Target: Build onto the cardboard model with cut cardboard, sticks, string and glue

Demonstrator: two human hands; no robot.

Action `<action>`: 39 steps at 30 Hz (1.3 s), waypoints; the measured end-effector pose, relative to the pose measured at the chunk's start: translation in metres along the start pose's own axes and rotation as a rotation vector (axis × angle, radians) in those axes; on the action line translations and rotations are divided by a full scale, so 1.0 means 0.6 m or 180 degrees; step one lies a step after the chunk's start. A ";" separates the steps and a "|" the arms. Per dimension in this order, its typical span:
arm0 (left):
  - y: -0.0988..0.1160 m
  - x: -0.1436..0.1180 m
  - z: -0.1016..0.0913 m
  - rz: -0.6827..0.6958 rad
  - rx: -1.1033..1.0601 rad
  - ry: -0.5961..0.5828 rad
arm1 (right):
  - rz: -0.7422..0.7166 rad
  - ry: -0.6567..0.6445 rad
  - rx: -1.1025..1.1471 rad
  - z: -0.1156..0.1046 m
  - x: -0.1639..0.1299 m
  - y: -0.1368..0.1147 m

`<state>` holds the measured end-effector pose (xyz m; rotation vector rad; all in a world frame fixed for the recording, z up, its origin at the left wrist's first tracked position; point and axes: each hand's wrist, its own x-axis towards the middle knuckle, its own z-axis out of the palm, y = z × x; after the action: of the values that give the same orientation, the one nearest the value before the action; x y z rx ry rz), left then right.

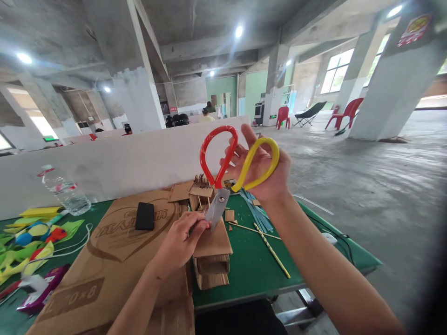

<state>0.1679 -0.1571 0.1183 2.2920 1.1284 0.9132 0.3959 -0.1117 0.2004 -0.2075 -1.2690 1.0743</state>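
A pair of scissors (219, 204), with one red and one yellow handle loop, stands upright in front of me, handles up and blades together. My left hand (181, 237) is closed in a pinch at the blade tips, just over a small cardboard structure (211, 244) with open shelves. Whether something small is also between those fingers, I cannot tell. Behind the handle loops is my right hand (263, 172), palm towards me and fingers stretched apart. The yellow loop crosses its palm, and its fingertips show beside and through the red loop.
A large flat cardboard sheet (115, 260) bearing a black phone-like object (145, 216) covers the left of the green table (251, 274). Blue strips (256, 211) and a patterned stick (272, 251) lie right. A water bottle (66, 190) stands by the white partition (139, 163).
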 end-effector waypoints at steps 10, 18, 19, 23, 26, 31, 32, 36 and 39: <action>0.003 -0.003 0.001 -0.0015 0.0015 0.0042 | 0.0771 -0.0496 0.0838 0.012 0.019 0.017; 0.007 -0.004 0.001 -0.0060 -0.0052 0.0103 | 0.0398 -0.0528 0.0368 0.011 0.015 -0.006; 0.006 -0.004 0.002 -0.0073 -0.0066 0.0114 | 0.0371 -0.0571 0.0269 0.011 0.014 -0.004; 0.004 -0.006 0.006 -0.0096 -0.0132 0.0122 | 0.0236 -0.0851 0.0106 0.028 0.022 0.006; 0.002 -0.007 0.011 -0.0109 -0.0248 0.0082 | 0.0169 -0.1037 0.0118 0.054 0.036 0.015; -0.006 -0.008 0.017 -0.0198 -0.0502 0.0090 | 0.0228 -0.1006 0.0235 0.089 0.047 0.022; -0.007 -0.008 0.017 -0.0215 -0.0539 0.0108 | 0.0234 -0.0957 0.0276 0.091 0.047 0.022; -0.012 -0.011 0.022 -0.0225 -0.0679 0.0132 | 0.0147 -0.0820 0.0348 0.092 0.037 0.015; -0.017 -0.012 0.028 -0.0181 -0.0798 0.0158 | 0.0043 -0.0665 0.0185 0.091 0.026 0.008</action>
<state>0.1713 -0.1581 0.0976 2.0364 1.0297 1.0317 0.3458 -0.1200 0.2268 -0.0605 -1.4220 1.1659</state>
